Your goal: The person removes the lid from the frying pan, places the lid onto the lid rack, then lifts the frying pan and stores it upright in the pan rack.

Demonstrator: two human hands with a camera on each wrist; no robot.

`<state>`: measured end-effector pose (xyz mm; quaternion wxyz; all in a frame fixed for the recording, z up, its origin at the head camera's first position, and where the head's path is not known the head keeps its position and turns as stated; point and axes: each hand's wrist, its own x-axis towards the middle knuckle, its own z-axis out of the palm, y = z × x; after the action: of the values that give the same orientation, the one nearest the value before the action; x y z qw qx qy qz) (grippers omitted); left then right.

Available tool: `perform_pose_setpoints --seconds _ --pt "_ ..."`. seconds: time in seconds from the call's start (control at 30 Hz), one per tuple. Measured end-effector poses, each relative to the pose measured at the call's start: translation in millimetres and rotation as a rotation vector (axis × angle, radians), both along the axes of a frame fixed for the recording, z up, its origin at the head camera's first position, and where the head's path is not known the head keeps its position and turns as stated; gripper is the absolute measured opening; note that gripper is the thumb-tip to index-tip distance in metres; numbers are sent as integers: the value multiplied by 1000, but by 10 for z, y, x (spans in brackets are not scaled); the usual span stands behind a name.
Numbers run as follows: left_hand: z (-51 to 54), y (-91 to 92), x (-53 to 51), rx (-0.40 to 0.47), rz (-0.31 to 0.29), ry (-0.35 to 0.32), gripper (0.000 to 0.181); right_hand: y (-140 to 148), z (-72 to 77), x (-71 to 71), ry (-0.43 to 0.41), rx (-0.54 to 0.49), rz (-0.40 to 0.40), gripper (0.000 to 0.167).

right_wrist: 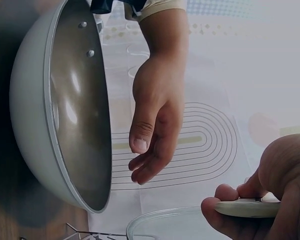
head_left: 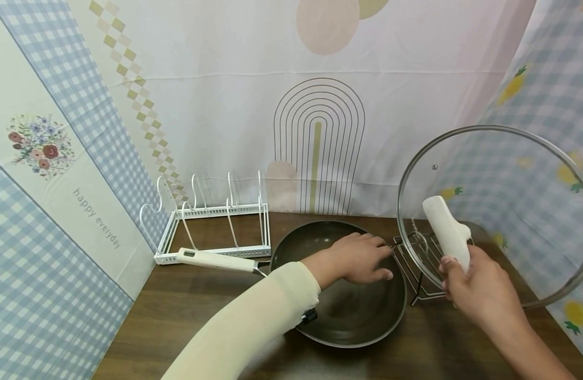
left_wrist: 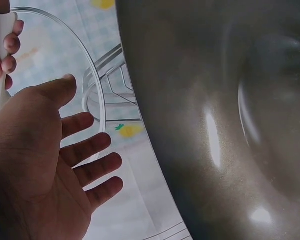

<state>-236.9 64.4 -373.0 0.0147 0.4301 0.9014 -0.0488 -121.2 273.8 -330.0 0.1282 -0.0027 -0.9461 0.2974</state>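
My right hand grips the white handle of a large round glass lid with a metal rim. The lid is tilted up at the right, above a dark wire rack. My left hand hovers over a deep frying pan and holds nothing; its fingers are loosely extended in the left wrist view. Dark inside and pale outside, the pan sits on the table, its cream handle pointing left. In the right wrist view, right-hand fingers curl round the lid handle.
A white rack with curved upright dividers stands at the back left, near the pan's handle tip. The brown wooden table meets a printed cloth backdrop behind and checked cloths at both sides.
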Motion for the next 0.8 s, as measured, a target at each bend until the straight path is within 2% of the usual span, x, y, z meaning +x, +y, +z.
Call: perform_pose_setpoints --seconds 0.8 --pt "-51 71 -60 -37 2 -17 63 59 -3 -81 -4 -4 -4 34"
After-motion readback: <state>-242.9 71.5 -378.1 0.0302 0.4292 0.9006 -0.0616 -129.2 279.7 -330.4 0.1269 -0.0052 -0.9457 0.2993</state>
